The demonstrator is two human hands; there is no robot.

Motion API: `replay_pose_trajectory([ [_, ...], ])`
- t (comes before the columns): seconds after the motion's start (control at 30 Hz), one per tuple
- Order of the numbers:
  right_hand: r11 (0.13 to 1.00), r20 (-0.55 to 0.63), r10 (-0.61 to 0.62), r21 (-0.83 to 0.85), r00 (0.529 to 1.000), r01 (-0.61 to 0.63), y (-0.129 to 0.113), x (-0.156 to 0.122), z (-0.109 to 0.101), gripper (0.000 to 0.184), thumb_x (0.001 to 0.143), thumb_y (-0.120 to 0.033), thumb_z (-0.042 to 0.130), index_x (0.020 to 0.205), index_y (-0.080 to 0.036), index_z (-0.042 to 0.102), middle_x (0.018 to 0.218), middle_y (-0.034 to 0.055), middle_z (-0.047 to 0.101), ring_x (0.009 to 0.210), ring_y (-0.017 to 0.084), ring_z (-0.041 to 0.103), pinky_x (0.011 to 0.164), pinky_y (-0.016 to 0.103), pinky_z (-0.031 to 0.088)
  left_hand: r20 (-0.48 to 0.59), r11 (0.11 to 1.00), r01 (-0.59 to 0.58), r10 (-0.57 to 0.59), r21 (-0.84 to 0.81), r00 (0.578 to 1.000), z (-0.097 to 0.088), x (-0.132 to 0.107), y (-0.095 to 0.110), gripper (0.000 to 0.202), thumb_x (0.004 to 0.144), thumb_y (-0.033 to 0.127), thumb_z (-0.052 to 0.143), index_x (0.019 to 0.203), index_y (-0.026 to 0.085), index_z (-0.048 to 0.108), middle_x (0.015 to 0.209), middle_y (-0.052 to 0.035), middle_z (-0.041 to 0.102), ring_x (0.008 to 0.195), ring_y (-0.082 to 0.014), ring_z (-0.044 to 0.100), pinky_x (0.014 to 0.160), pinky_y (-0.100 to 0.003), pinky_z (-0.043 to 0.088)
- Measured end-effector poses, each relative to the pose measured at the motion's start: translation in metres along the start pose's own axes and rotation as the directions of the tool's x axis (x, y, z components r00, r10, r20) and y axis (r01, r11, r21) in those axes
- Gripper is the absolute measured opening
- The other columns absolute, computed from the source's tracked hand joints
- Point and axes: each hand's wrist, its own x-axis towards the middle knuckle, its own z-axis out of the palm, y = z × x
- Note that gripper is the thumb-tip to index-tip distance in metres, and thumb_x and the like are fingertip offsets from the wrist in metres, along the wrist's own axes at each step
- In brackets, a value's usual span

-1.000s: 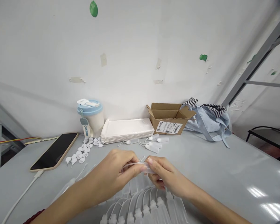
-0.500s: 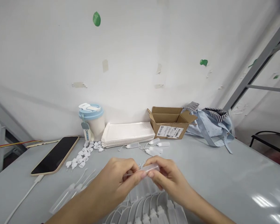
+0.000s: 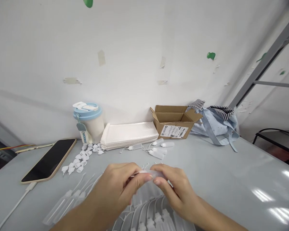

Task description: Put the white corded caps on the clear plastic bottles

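Between my two hands lies a small translucent squeeze bottle [image 3: 154,174], held level above the table. My left hand [image 3: 122,184] pinches its left, capped end with thumb and fingers; the cap itself is mostly hidden. On the other end, my right hand [image 3: 174,184] has its thumb and fingers closed round the bottle body. Below the hands, several similar bottles [image 3: 156,221] with thin bent tubes lie in a row, partly covered by the hands. More bottles with thin tubes [image 3: 60,205] lie beside my left forearm.
White caps [image 3: 80,158] are scattered near a phone [image 3: 49,160] with a cable. A lidded cup [image 3: 92,125], a stack of white envelopes [image 3: 130,134], an open cardboard box [image 3: 174,123] and a blue cloth bag [image 3: 212,123] line the wall. Several loose bottles [image 3: 156,152] lie before the envelopes.
The camera view has shifted a little. Both hands still hold the bottle, and my right fingers now cover more of its right end.
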Motion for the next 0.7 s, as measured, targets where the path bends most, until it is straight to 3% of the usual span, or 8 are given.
replay_pose_trajectory([
  [0.07, 0.958, 0.061, 0.184, 0.214, 0.981, -0.193, -0.003, 0.002, 0.001, 0.04, 0.097, -0.046, 0.039, 0.073, -0.018, 0.055, 0.055, -0.0035, 0.043, 0.048, 0.01, 0.036, 0.047, 0.024, 0.031, -0.104, 0.978, -0.157, 0.172, 0.137, 0.98, 0.006, -0.002, -0.004, 0.042, 0.094, 0.039, 0.044, 0.057, 0.019, 0.046, 0.046, 0.0061, 0.044, 0.041, -0.0083, 0.041, 0.044, -0.021, 0.031],
  [0.13, 0.861, 0.151, 0.303, 0.38, 0.941, -0.338, -0.002, 0.004, 0.002, 0.048, 0.093, -0.056, 0.04, 0.061, -0.02, 0.043, 0.049, -0.0074, 0.03, 0.044, 0.007, 0.025, 0.042, 0.022, 0.023, -0.152, 0.939, -0.25, 0.29, 0.237, 0.945, 0.009, -0.003, -0.007, 0.038, 0.094, 0.035, 0.044, 0.06, 0.019, 0.047, 0.049, 0.0064, 0.044, 0.042, -0.0082, 0.04, 0.044, -0.021, 0.03],
  [0.23, 0.752, 0.22, 0.37, 0.499, 0.903, -0.43, 0.0, 0.006, 0.005, 0.053, 0.087, -0.063, 0.044, 0.057, -0.021, 0.033, 0.048, -0.0094, 0.024, 0.043, 0.006, 0.018, 0.04, 0.022, 0.016, -0.132, 0.905, -0.291, 0.345, 0.311, 0.93, 0.008, -0.002, -0.009, 0.035, 0.095, 0.031, 0.044, 0.062, 0.019, 0.047, 0.052, 0.0064, 0.045, 0.043, -0.0081, 0.042, 0.045, -0.02, 0.032],
  [0.33, 0.756, 0.172, 0.356, 0.524, 0.918, -0.392, 0.001, 0.004, 0.007, 0.049, 0.088, -0.06, 0.046, 0.064, -0.018, 0.046, 0.05, -0.0091, 0.025, 0.044, 0.006, 0.019, 0.041, 0.021, 0.017, -0.113, 0.913, -0.273, 0.319, 0.303, 0.941, 0.004, 0.001, -0.007, 0.031, 0.093, 0.032, 0.047, 0.065, 0.019, 0.051, 0.055, 0.0056, 0.049, 0.047, -0.009, 0.046, 0.046, -0.02, 0.034],
  [0.43, 0.873, 0.066, 0.29, 0.391, 0.955, -0.292, 0.001, 0.0, 0.006, 0.039, 0.091, -0.052, 0.047, 0.081, -0.016, 0.059, 0.056, -0.0059, 0.036, 0.048, 0.008, 0.028, 0.044, 0.021, 0.022, -0.092, 0.959, -0.189, 0.212, 0.213, 0.973, 0.0, 0.003, -0.004, 0.036, 0.092, 0.039, 0.046, 0.062, 0.02, 0.051, 0.053, 0.0055, 0.05, 0.047, -0.0096, 0.047, 0.045, -0.02, 0.033],
  [0.6, 0.977, -0.037, 0.151, 0.158, 0.988, -0.143, 0.001, -0.002, 0.003, 0.024, 0.091, -0.039, 0.051, 0.088, -0.017, 0.061, 0.067, -0.0011, 0.052, 0.058, 0.011, 0.044, 0.051, 0.023, 0.033, 0.005, 0.992, -0.029, 0.028, 0.124, 1.0, -0.003, 0.002, 0.002, 0.039, 0.091, 0.045, 0.044, 0.062, 0.02, 0.054, 0.051, 0.0057, 0.052, 0.049, -0.0102, 0.048, 0.046, -0.022, 0.031],
  [0.7, 0.984, -0.029, 0.126, 0.131, 0.992, -0.121, 0.002, -0.001, 0.004, 0.026, 0.093, -0.037, 0.049, 0.085, -0.017, 0.062, 0.065, -0.0015, 0.051, 0.057, 0.011, 0.043, 0.055, 0.024, 0.034, 0.028, 0.996, 0.013, -0.015, 0.091, 0.999, -0.004, 0.0, 0.005, 0.043, 0.09, 0.046, 0.045, 0.056, 0.019, 0.048, 0.049, 0.0055, 0.05, 0.047, -0.0098, 0.048, 0.045, -0.022, 0.029],
])
